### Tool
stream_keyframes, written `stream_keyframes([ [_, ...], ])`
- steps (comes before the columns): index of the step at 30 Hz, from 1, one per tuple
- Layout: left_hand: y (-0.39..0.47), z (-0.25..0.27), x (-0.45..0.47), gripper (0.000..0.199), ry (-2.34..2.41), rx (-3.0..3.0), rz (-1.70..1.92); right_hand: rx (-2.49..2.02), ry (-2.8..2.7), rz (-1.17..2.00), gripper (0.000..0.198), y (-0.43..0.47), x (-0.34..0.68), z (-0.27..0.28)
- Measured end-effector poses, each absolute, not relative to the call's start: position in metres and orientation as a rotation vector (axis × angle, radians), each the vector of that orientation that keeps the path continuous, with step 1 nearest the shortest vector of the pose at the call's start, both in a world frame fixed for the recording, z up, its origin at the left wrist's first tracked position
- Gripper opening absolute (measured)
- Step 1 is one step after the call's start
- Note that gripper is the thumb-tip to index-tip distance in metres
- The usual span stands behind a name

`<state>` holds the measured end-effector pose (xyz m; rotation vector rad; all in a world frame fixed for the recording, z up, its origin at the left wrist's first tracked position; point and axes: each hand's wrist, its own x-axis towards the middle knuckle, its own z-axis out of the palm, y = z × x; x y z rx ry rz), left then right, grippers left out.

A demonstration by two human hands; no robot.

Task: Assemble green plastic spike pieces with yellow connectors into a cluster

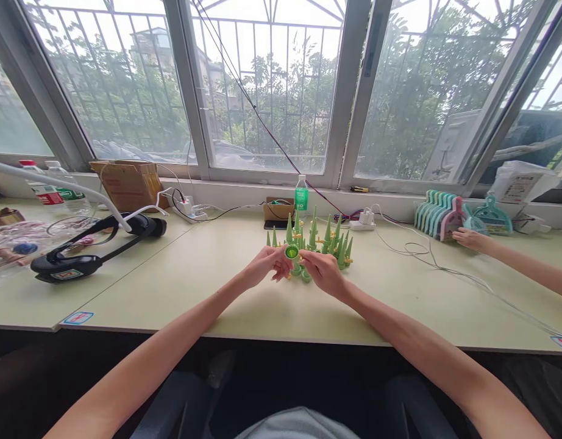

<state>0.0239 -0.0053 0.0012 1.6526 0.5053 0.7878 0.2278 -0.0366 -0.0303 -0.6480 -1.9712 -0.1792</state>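
1. Left hand and right hand both pinch one green cone piece at table centre, open end facing the camera.
2. Cone cluster at 12 o'clock behind the hands, lower parts hidden by fingers.
3. Yellow bits on the cones too small to identify.
4. Co-worker's hand at 3 o'clock touches stacked dustpans; grip unclear.

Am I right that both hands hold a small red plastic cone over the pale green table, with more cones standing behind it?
Not quite: the head view shows the small plastic cone is green, not red. Left hand and right hand hold it over the pale green table; more cones stand behind.
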Motion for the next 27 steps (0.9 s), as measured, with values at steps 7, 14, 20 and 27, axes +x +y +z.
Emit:
stream_keyframes([
  [7, -0.0093, 0.0036, 0.0265, 0.073, 0.562, 1.708, 0.778, -0.595, -2.003, -0.186, 0.027, -0.0385, 0.2284, -0.0280],
  [14, -0.0058, -0.0001, 0.0233, 0.071, 0.513, 1.722, 0.775, -0.587, -2.030, -0.171, 0.028, -0.0377, 0.2299, -0.0284],
  [20, -0.0054, -0.0005, 0.0216, 0.066, 0.446, 1.729, 0.760, -0.513, -2.020, -0.143, 0.021, -0.0374, 0.2300, -0.0282],
  [27, -0.0057, 0.0013, 0.0207, 0.062, 0.426, 1.747, 0.758, -0.547, -2.018, -0.124, 0.024, -0.0390, 0.2302, -0.0257],
])
